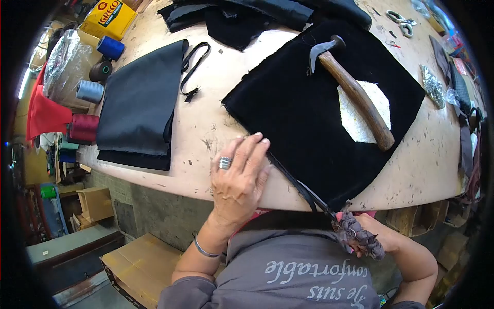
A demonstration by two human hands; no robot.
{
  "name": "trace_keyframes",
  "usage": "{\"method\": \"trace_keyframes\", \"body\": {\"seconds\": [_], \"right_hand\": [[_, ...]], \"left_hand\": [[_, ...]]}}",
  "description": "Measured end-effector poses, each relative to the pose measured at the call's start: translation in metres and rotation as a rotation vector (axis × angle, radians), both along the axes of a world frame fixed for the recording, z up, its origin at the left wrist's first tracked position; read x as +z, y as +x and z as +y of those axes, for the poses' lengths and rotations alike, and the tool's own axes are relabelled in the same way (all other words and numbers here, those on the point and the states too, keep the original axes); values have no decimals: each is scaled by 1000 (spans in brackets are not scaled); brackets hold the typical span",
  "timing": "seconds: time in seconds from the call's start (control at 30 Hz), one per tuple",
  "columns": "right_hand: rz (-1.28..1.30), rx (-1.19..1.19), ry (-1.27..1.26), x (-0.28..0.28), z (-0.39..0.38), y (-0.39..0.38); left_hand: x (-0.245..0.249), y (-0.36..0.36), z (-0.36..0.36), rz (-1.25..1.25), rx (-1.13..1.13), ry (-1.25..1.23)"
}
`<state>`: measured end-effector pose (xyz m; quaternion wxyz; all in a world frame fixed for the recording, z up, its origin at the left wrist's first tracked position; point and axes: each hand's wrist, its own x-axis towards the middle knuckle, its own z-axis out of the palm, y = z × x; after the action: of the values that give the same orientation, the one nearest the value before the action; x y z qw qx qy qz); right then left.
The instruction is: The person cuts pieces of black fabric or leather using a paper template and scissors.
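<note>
I see the left hand [239, 175] flat on the desk [206, 123], fingers pressed together, pinning the near corner of the black fabric [303, 108]. The right hand [375, 238] is closed around the cloth-wrapped handles of the scissors [309, 198], blades lying along the fabric's near edge. A hammer [355, 92] weighs the panel down. I judge the trim of this edge as begun and unfinished.
</note>
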<state>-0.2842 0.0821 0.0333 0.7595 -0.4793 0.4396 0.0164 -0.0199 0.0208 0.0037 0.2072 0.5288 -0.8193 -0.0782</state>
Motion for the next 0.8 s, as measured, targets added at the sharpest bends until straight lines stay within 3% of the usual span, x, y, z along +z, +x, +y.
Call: {"method": "trace_keyframes", "body": {"seconds": [0.2, 0.4, 0.5, 0.63, 0.8], "right_hand": [[40, -88, 50, 8, -5, 7], [30, -40, -94, 5, -4, 6], [51, -12, -60, 2, -2, 5], [24, -18, -82, 3, -4, 5], [51, 6, 13, 3, -2, 2]], "left_hand": [[-4, 12, -14, -32, 11, -76], [2, 9, -17, -295, 54, 28], [3, 6, -15, -254, 79, -43], [-3, -2, 7, 209, -59, -80], [-4, -24, 35, 238, -88, 93]]}}
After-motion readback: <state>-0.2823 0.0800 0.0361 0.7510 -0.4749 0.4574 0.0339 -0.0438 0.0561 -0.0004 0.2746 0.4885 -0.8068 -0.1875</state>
